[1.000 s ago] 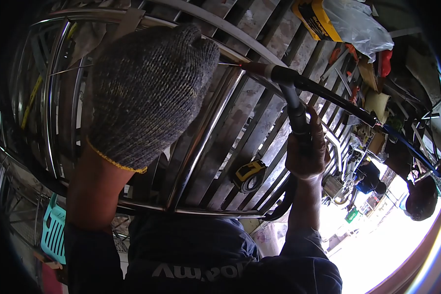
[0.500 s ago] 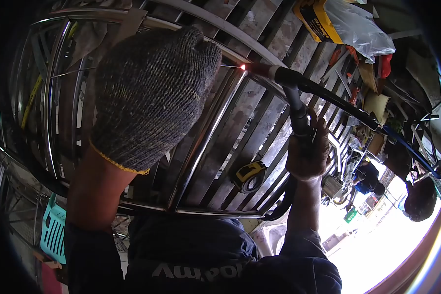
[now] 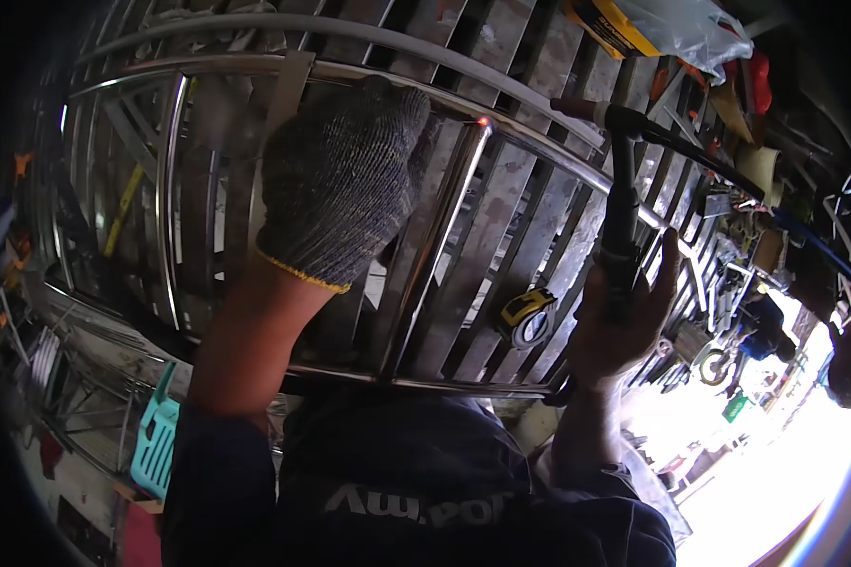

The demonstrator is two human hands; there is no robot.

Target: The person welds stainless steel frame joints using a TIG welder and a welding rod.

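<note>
My left hand [image 3: 345, 180], in a grey knit glove with a yellow cuff, is closed over the upper rail of a shiny metal tube frame [image 3: 442, 231]. A thin filler rod shows faintly at its fingers, pointing toward a small red-hot spot [image 3: 483, 121] where a crossbar meets the rail. My bare right hand [image 3: 624, 317] grips the black handle of a TIG welding torch [image 3: 620, 213], thumb raised. The torch's reddish nozzle stands up and right of the glowing joint, apart from it, with no arc showing.
The frame lies on a slatted metal bench [image 3: 487, 222]. A yellow-black tape measure [image 3: 527, 315] rests on the slats. A plastic bag [image 3: 695, 36] and scrap pieces sit at upper right. A teal plastic item [image 3: 156, 444] stands lower left. Another person [image 3: 766, 326] is farther off at right.
The torch has moved right, away from the joint, and its bright glow has shrunk to a small red spot. The whole view has shifted; my left hand stays closed near the rail.
</note>
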